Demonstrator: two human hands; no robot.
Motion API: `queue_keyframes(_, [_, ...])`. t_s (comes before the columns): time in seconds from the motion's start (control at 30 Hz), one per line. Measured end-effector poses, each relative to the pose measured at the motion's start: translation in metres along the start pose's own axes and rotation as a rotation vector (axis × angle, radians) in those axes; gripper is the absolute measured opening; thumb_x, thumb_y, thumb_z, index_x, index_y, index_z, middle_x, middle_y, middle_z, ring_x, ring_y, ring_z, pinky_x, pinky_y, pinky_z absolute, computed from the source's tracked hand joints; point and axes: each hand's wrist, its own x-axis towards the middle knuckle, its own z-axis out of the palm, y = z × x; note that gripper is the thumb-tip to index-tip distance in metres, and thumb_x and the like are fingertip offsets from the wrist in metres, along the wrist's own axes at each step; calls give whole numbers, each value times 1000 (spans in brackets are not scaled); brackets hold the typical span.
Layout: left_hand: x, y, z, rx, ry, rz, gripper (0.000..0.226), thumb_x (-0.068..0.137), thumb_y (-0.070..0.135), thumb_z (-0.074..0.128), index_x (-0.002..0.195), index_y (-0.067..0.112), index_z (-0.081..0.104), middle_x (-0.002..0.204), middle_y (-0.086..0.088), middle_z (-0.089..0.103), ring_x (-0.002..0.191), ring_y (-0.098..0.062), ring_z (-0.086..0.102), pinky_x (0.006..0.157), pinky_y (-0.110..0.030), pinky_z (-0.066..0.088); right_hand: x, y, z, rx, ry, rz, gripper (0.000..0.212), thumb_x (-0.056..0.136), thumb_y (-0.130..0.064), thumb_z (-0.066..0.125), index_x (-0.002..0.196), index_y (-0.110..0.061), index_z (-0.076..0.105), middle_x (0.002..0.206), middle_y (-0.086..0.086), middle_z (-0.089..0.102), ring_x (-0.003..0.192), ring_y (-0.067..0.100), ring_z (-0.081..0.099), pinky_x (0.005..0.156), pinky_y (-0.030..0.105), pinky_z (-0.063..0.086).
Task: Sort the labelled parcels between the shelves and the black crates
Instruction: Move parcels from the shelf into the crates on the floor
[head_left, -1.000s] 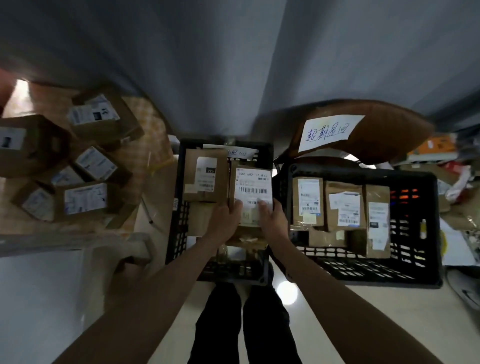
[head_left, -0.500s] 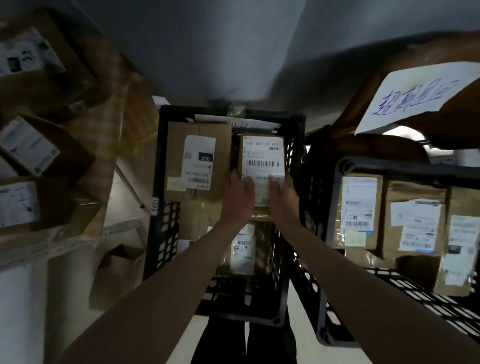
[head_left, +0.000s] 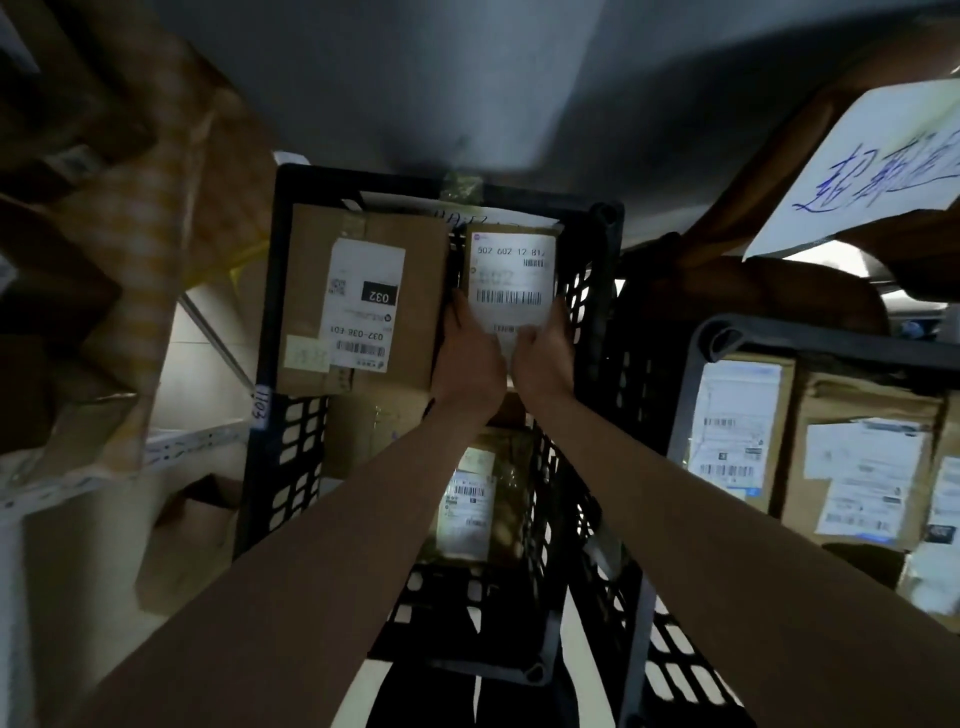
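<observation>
Brown cardboard parcel looks light and stiff; I see my left hand and right hand gripping its lower edges over the crate, a sound grip

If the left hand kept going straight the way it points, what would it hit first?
Probably the far wall of the black crate. The left hand, gripping the small parcel, points that way; depth is unclear.

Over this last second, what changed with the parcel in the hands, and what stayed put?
Both hands, left hand and right hand, carried the small labelled parcel forward and down into the far right corner of the black crate, beside the 032 box. Grip unchanged; the 032 box and the right-hand crate stayed put.
</observation>
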Motion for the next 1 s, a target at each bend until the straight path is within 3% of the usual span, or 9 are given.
queue_keyframes(0.1, [-16, 13, -23, 37, -7, 110, 66, 103, 16, 46, 159, 9, 13, 159, -14, 24, 138, -31, 40, 109, -46, 42, -23, -18, -24, -107, -34, -107, 56, 104, -8, 41, 157, -13, 25, 145, 16, 48, 125, 30, 54, 97, 36, 49])
queue_keyframes(0.2, [-37, 32, -60, 148, -12, 245, 60, 103, 8, 45, 157, 6, 21, 161, -15, 25, 143, -30, 35, 113, -43, 39, -51, -44, -56, -291, -111, -306, 55, 103, -5, 44, 155, -3, 27, 157, 20, 34, 144, 34, 35, 118, 42, 34])
queue_keyframes(0.27, [-52, 44, -92, 263, 41, 314, 54, 104, 14, 44, 155, 8, 29, 158, -13, 33, 140, -29, 39, 112, -41, 38, -70, -68, -80, -421, -127, -437, 53, 104, -9, 45, 155, -4, 30, 159, 17, 31, 148, 31, 28, 121, 44, 30])
queue_keyframes(0.43, [-94, 66, -183, 598, 244, 451, 52, 103, 41, 27, 140, 14, 51, 147, -10, 50, 136, -28, 46, 109, -45, 40, -116, -138, -143, -689, 59, -637, 48, 106, -37, 36, 151, -19, 37, 157, 9, 37, 149, 30, 28, 124, 49, 21])
queue_keyframes(0.57, [-140, 91, -253, 594, 407, 528, 57, 102, 43, 30, 132, 7, 63, 137, -18, 60, 124, -36, 57, 107, -51, 38, -166, -198, -189, -738, 144, -697, 62, 98, -46, 14, 153, -24, 30, 163, 8, 30, 152, 30, 20, 125, 54, 13])
queue_keyframes(0.7, [-194, 119, -314, 676, 504, 473, 59, 105, 49, 25, 152, 19, 41, 158, -10, 39, 145, -29, 36, 121, -47, 19, -221, -248, -217, -746, 173, -763, 69, 97, -52, 3, 159, -27, 18, 169, 7, 14, 156, 29, 9, 125, 55, 6])
queue_keyframes(0.77, [-219, 126, -340, 684, 529, 439, 62, 105, 53, 16, 157, 23, 31, 164, -6, 28, 151, -26, 24, 124, -47, 13, -246, -270, -224, -750, 179, -798, 62, 102, -51, 9, 160, -28, 14, 170, 6, 7, 157, 28, 2, 126, 54, 0])
queue_keyframes(0.87, [-255, 133, -376, 688, 609, 402, 70, 100, 55, 6, 155, 22, 36, 161, -7, 34, 150, -26, 28, 124, -47, 13, -281, -302, -230, -739, 196, -893, 57, 107, -46, 22, 161, -29, 12, 170, 5, 5, 157, 27, -2, 126, 53, -2])
queue_keyframes(1.0, [-304, 132, -418, 653, 720, 312, 77, 96, 54, 4, 147, 18, 49, 153, -9, 46, 143, -29, 40, 118, -51, 27, -322, -342, -235, -750, 177, -1033, 59, 106, -45, 21, 160, -25, 15, 169, 6, 10, 156, 28, 4, 124, 52, -2])
